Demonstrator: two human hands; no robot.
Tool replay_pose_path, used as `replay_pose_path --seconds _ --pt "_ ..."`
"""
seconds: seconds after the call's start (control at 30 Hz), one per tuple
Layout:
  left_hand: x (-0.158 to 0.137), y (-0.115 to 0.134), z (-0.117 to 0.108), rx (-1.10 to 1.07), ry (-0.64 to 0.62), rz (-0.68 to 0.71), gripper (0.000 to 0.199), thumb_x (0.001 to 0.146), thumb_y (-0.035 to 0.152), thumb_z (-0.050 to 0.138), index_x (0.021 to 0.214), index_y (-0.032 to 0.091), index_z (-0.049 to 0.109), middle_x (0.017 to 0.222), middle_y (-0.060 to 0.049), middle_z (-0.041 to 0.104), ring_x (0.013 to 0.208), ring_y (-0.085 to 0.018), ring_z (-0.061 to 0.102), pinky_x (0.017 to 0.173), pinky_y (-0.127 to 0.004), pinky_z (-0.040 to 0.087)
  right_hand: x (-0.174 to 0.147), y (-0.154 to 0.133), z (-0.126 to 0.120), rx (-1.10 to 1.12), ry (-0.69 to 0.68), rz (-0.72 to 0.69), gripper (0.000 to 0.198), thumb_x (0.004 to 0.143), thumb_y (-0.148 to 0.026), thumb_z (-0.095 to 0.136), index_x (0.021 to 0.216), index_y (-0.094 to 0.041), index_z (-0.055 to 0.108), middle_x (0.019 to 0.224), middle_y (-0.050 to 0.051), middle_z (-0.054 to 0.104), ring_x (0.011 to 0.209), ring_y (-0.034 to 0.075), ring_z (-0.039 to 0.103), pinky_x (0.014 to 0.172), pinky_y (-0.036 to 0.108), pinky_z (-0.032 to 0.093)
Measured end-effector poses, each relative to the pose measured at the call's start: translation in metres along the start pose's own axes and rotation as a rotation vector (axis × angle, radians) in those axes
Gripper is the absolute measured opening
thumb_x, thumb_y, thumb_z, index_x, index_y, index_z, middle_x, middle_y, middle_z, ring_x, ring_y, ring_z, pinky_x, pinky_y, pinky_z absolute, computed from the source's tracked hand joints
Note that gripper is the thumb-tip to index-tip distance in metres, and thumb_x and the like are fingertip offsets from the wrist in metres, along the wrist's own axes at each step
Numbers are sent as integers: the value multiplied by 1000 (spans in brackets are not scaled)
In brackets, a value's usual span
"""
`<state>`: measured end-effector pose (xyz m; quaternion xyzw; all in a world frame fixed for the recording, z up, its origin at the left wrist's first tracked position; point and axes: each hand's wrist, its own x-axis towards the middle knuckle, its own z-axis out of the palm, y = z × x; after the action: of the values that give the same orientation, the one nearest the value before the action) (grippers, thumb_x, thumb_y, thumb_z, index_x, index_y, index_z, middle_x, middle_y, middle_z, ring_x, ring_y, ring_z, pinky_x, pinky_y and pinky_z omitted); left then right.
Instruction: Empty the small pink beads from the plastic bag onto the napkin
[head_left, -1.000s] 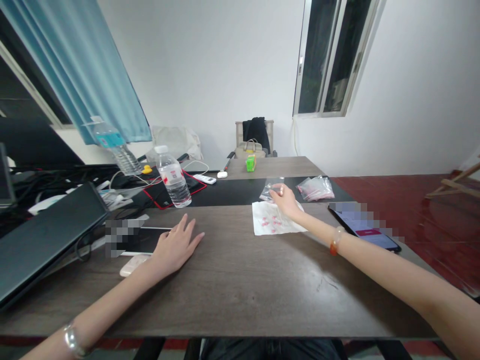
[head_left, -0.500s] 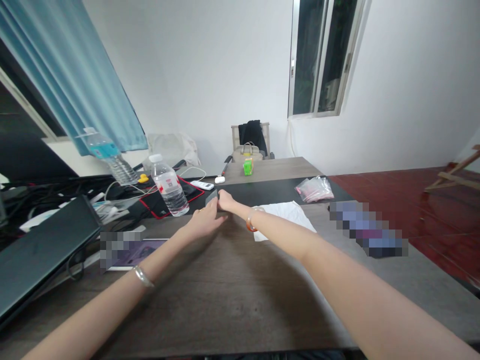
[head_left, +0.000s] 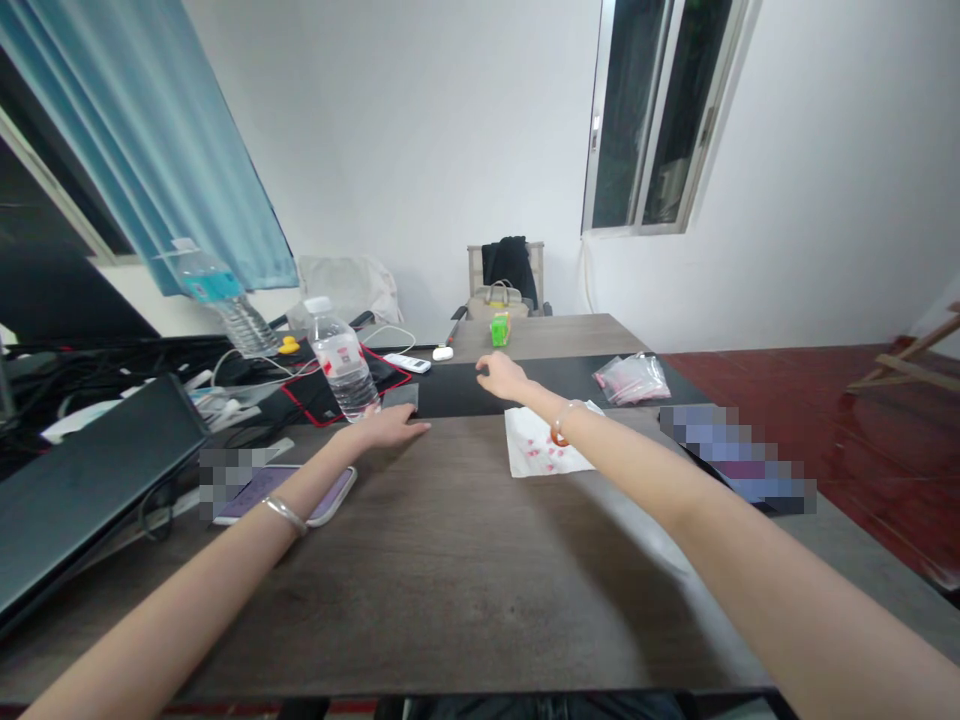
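Note:
My left hand (head_left: 386,428) lies flat on the wooden table (head_left: 465,560), with its fingertips beside a small clear bag (head_left: 401,397) next to the water bottle (head_left: 345,362). My right hand (head_left: 501,378) reaches over the black strip at the table's middle; its fingers are loosely spread and it holds nothing. Under my right wrist lies a white sheet (head_left: 536,455) with several small pink pieces on it. A pile of clear bags with pink contents (head_left: 632,377) sits to the right of that hand.
A phone (head_left: 300,492) lies by my left forearm and another device (head_left: 739,460) at the right edge. Dark screens, cables and a second bottle (head_left: 225,300) crowd the left. A remote (head_left: 407,362), a white case (head_left: 443,351) and a green box (head_left: 500,328) sit farther back.
My hands, together on the small bag half a second ago, have parted. The bag now lies by my left hand, and my right hand has moved right and farther away.

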<state>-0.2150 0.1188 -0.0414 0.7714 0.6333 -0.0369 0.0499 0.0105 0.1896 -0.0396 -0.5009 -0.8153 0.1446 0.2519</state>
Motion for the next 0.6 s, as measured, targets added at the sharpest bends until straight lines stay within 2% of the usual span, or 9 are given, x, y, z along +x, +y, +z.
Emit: replay_pose_path --seconds 0.07,0.17,0.23,0.4,0.47,0.6 --pt "-4 -5 -1 15 -6 -5 65 83 53 34 123 7 55 131 -22 56 119 -32 55 100 -43 40 -9 22 -19 -35 41 17 23 83 -19 56 103 -16 68 115 13 62 108 26 58 90 35 44" --pt "-17 -11 -2 -21 63 30 74 82 52 30 133 1 46 142 -22 44 131 -29 44 108 -38 33 -28 56 -43 -88 98 52 23 83 -18 55 101 -15 69 110 13 64 102 25 60 88 34 44" --pt "-31 -16 -2 -55 114 23 78 81 54 30 136 1 42 144 -20 42 134 -28 40 111 -37 29 -45 78 -55 -170 146 34 22 83 -19 54 99 -16 70 106 11 66 97 22 61 86 32 44" --pt "-85 -30 0 -185 287 33 71 81 57 28 130 11 51 136 -12 54 126 -25 50 109 -38 33 -90 121 -72 -256 207 28 24 83 -16 53 100 -15 70 103 11 66 94 20 62 85 28 44" --pt "-108 -31 4 -236 290 3 63 82 54 31 128 17 54 129 -10 60 118 -26 57 105 -40 39 -102 131 -77 -275 231 49 25 83 -15 52 101 -16 70 104 11 67 94 20 62 86 29 43" --pt "-143 -28 12 -290 253 -30 58 80 51 35 122 19 60 121 -8 66 111 -28 61 101 -39 44 -113 139 -86 -294 270 95 25 83 -16 53 99 -19 71 105 9 68 96 21 62 86 31 43"
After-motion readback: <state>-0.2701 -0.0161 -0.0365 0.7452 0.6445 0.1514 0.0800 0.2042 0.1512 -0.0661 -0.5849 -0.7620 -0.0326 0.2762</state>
